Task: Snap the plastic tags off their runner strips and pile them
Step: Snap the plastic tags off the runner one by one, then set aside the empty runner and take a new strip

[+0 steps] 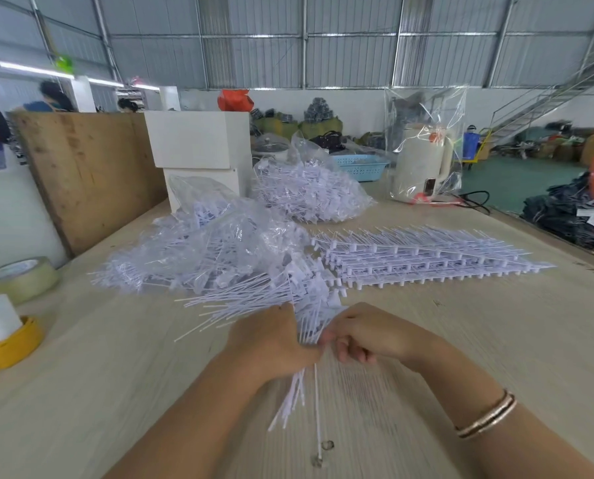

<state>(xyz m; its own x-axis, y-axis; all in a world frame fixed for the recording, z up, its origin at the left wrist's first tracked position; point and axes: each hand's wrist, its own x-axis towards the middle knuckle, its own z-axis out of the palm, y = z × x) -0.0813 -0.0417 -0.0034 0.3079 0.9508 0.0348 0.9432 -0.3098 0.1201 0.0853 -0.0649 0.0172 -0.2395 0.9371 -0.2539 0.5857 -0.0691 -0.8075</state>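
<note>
Both hands work close together at the near middle of the plywood counter, just in front of the big loose heap of tags that spills from clear plastic bags. The left hand is curled tight around a bundle of white plastic tags, whose thin tails fan out to the left while more strands hang below the fist toward the person. The right hand has its fingers curled and pinches the same bundle at its inner edge, touching the left hand; the grip looks like a brace-and-twist hold, 1 hand steadying the bunch while the other breaks pieces from the runner. Motion blur hides exactly which strand the fingertips hold. Behind the hands and to the right of the heap lies a neat stack of unbroken runner strips, kept flat and within reach as the next supply. A second filled bag of tags sits beyond the heap, near 2 white boxes. A roll of clear tape rests far left of the heap.
</note>
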